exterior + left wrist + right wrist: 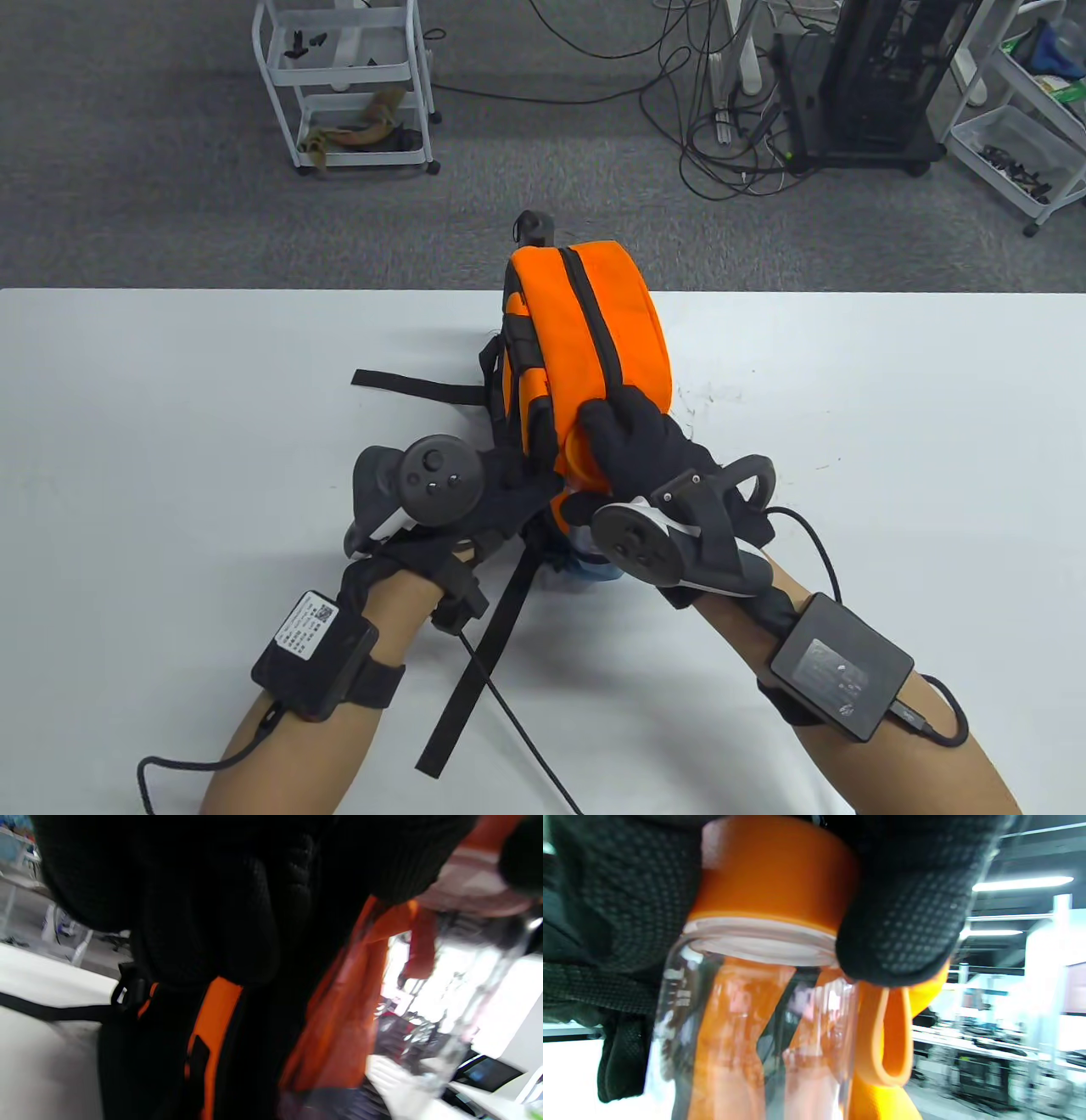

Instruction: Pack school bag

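An orange and black school bag [607,314] stands on the white table [170,407], zip closed along its top. My right hand [624,424] grips the orange cap [581,463] of a clear water bottle [594,567], held against the bag's near side. In the right wrist view my fingers [903,912] wrap the cap [774,870] above the clear body [755,1035] and its orange loop [886,1035]. My left hand [517,488] holds the bag's black side fabric by the bottle. In the left wrist view its fingers [203,908] cover the bag [216,1014], with the bottle [466,1005] at the right.
Black bag straps trail over the table, one to the left [416,389] and one toward the near edge [479,654]. Glove cables lie by both forearms. Beyond the table's far edge are white carts [344,85], floor cables and a black rack [865,85].
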Motion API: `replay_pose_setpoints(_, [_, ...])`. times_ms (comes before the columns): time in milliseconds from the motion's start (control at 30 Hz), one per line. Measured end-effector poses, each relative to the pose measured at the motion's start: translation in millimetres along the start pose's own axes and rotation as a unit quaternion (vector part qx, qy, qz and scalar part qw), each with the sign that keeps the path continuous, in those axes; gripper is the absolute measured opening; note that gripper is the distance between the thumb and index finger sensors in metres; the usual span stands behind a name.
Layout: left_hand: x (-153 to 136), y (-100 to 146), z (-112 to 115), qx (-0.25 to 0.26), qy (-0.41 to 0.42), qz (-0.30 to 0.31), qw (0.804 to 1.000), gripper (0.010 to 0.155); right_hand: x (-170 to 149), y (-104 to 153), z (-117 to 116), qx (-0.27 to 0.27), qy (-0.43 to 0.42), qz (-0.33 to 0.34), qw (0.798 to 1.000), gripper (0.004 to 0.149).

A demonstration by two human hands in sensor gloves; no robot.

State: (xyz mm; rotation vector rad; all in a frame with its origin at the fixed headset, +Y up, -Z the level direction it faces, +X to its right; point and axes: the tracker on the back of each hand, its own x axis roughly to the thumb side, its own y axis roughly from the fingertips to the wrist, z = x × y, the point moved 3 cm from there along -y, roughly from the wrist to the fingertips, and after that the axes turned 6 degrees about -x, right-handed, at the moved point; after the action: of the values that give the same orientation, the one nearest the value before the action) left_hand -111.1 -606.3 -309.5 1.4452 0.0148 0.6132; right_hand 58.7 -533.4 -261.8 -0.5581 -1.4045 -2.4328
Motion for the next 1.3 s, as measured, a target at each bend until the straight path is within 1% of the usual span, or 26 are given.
replay_pose_setpoints(67, [12.2,-7.5,1.8,0.021,-0.025,0.021,0.999,0.064,-4.2,0.5,0.9,-0.001,-0.015,0.002,1.000,0.094])
replay_pose_setpoints(167, [35.9,-16.2,0.8,0.057,-0.079,0.034,0.995,0.055,-7.1,1.7,1.0,0.004,-0.004,0.000,1.000,0.094])
replay_pose_setpoints(233, [45.2,-19.2,-5.7,0.083,-0.087,0.052,0.991,0.053,-9.4,1.0,-0.3,0.010,0.018,-0.018,1.000,0.094])
replay_pose_setpoints(267, [47.7,-18.8,-13.8,0.099,-0.059,0.062,0.991,0.053,-12.9,1.2,-5.5,0.027,0.015,-0.027,0.999,0.095])
replay_pose_setpoints(333, [55.0,-16.6,-30.9,0.122,-0.015,0.070,0.990,0.053,-14.9,9.1,-35.2,0.061,0.029,-0.031,0.997,0.098])
replay_pose_setpoints(400, [61.7,-14.7,-20.8,0.084,-0.066,0.069,0.992,0.053,-15.2,16.6,-49.2,0.034,0.020,-0.034,0.999,0.101])
replay_pose_setpoints(433, [60.6,-13.6,-21.2,0.099,-0.072,0.075,0.990,0.053,-16.1,18.6,-50.5,0.044,0.019,-0.047,0.998,0.100])
replay_pose_setpoints(467, [56.6,-12.7,-21.2,0.095,-0.053,0.070,0.992,0.053,-17.5,18.5,-49.0,0.053,0.010,-0.055,0.997,0.099])
replay_pose_setpoints(500, [53.7,-12.4,-21.4,0.088,-0.028,0.068,0.993,0.053,-19.6,17.9,-48.2,0.072,0.002,-0.066,0.995,0.099])
replay_pose_setpoints(567, [52.1,-11.1,-22.4,0.078,-0.030,0.069,0.994,0.054,-20.0,18.8,-55.5,0.128,-0.047,-0.086,0.987,0.111])
replay_pose_setpoints(633, [57.4,-9.9,-20.7,0.072,-0.033,0.085,0.993,0.054,-17.5,19.4,-68.3,0.170,-0.033,-0.146,0.974,0.119])
replay_pose_setpoints(700, [63.5,-7.2,-18.5,0.075,-0.060,0.090,0.991,0.054,-19.7,18.1,-73.3,0.134,0.011,-0.189,0.973,0.121])
replay_pose_setpoints(767, [61.5,-6.9,-16.1,0.075,-0.065,0.090,0.991,0.054,-20.5,16.1,-75.1,0.129,-0.016,-0.204,0.970,0.118])
replay_pose_setpoints(833, [56.7,-5.8,-18.5,0.075,-0.047,0.091,0.992,0.051,-23.8,13.1,-74.7,0.092,-0.011,-0.189,0.978,0.111])
replay_pose_setpoints(867, [54.2,-5.1,-22.2,0.062,-0.029,0.095,0.993,0.048,-27.1,13.9,-77.4,0.098,-0.026,-0.194,0.976,0.110])
replay_pose_setpoints(900, [49.7,-1.3,-29.0,0.052,-0.024,0.086,0.995,0.052,-30.9,14.7,-78.2,0.104,-0.027,-0.187,0.976,0.128])
replay_pose_setpoints(933, [46.1,1.4,-35.2,0.052,-0.025,0.085,0.995,0.054,-32.9,15.2,-78.2,0.105,-0.029,-0.174,0.979,0.127])
replay_pose_setpoints(967, [37.5,6.3,-47.1,0.053,-0.018,0.076,0.996,0.054,-35.8,16.7,-78.6,0.110,-0.034,-0.135,0.984,0.125])
replay_pose_setpoints(1000, [31.0,7.5,-55.8,0.038,-0.018,0.076,0.996,0.052,-37.4,18.3,-77.9,0.113,-0.035,-0.107,0.987,0.124])
replay_pose_setpoints(1033, [18.0,10.5,-67.5,0.012,-0.029,0.052,0.998,0.053,-39.8,20.6,-76.7,0.116,-0.032,-0.084,0.989,0.122])
replay_pose_setpoints(1100, [-5.6,16.6,-90.6,0.043,-0.065,-0.003,0.997,0.067,-43.3,24.6,-73.9,0.127,-0.032,-0.006,0.991,0.119])
replay_pose_setpoints(1133, [-15.6,17.6,-98.3,0.036,-0.090,-0.024,0.995,0.084,-46.0,26.9,-72.0,0.135,-0.037,0.029,0.990,0.116])
replay_pose_setpoints(1167, [-23.8,18.2,-102.1,0.018,-0.107,-0.042,0.993,0.098,-48.9,28.6,-70.0,0.141,-0.047,0.056,0.987,0.103])
replay_pose_setpoints(1200, [-31.5,16.7,-101.8,-0.023,-0.112,-0.050,0.992,0.112,-55.0,30.2,-67.9,0.156,-0.072,0.081,0.982,0.102])
replay_pose_setpoints(1233, [-34.9,15.9,-99.5,-0.047,-0.113,-0.045,0.992,0.122,-59.5,31.9,-66.8,0.165,-0.092,0.088,0.978,0.100])
replay_pose_setpoints(1300, [-37.5,13.2,-88.5,-0.073,-0.110,0.005,0.991,0.128,-69.9,36.0,-62.8,0.158,-0.125,0.105,0.974,0.096])
